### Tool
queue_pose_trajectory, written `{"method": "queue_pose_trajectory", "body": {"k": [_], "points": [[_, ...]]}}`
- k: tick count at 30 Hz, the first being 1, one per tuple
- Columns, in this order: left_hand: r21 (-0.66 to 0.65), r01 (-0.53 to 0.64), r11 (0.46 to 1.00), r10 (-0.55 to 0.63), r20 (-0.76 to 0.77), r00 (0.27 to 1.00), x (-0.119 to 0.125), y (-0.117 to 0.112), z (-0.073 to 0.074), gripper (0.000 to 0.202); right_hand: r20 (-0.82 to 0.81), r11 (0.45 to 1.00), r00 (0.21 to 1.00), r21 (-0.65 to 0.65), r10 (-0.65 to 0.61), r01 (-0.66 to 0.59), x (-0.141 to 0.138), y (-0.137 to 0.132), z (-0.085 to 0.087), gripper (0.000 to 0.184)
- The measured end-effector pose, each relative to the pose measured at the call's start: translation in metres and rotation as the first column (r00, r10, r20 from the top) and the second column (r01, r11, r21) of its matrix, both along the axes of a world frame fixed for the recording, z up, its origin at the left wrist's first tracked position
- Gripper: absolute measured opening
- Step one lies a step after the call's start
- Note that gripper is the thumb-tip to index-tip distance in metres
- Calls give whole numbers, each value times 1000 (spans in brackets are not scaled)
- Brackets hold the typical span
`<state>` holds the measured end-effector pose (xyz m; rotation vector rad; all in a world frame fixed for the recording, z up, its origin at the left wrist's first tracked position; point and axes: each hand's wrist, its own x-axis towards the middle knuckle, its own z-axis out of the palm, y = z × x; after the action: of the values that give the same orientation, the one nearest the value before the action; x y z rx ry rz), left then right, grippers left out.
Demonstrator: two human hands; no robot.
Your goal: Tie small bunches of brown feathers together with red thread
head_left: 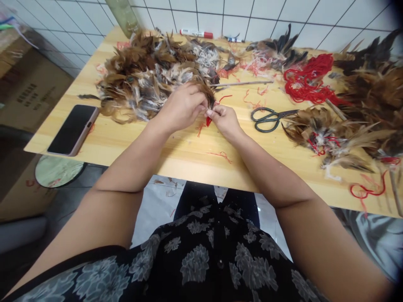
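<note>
My left hand (184, 105) is closed at the near right edge of a large brown and white feather pile (141, 75). Its fingers pinch a small bunch of brown feathers (208, 90). My right hand (227, 122) meets it fingertip to fingertip, with thumb and forefinger pinched on a red string (208, 121). A loose end of red string sticks out just above the right fingers. The exact tie point is hidden by my fingertips. Behind the hands a thin stick (242, 84) lies at the feather pile.
Black-handled scissors (267, 119) lie right of my hands, near another feather bundle (324, 134). A red yarn heap (308, 79) sits behind them. To the left rests a phone (73, 130). A red marker (197, 33) lies by the tiled wall. Cardboard boxes (31, 88) stand left of the table.
</note>
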<state>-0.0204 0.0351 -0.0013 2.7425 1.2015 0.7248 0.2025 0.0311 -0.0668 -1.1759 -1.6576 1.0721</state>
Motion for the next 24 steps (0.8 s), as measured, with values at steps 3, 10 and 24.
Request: {"method": "queue_pose_trajectory", "body": {"k": [3, 10, 24], "points": [[33, 11, 999, -11, 6, 1000, 0, -2, -3, 23, 4, 1000, 1000, 16, -16, 16, 2, -1, -3, 49], [33, 1, 999, -4, 87, 996, 14, -4, -10, 20, 111, 998, 993, 55, -40, 34, 10, -8, 3, 35], [98, -606, 790, 582, 192, 790, -103, 60, -14, 30, -195, 992, 979, 94, -66, 86, 17, -3, -13, 74]]}}
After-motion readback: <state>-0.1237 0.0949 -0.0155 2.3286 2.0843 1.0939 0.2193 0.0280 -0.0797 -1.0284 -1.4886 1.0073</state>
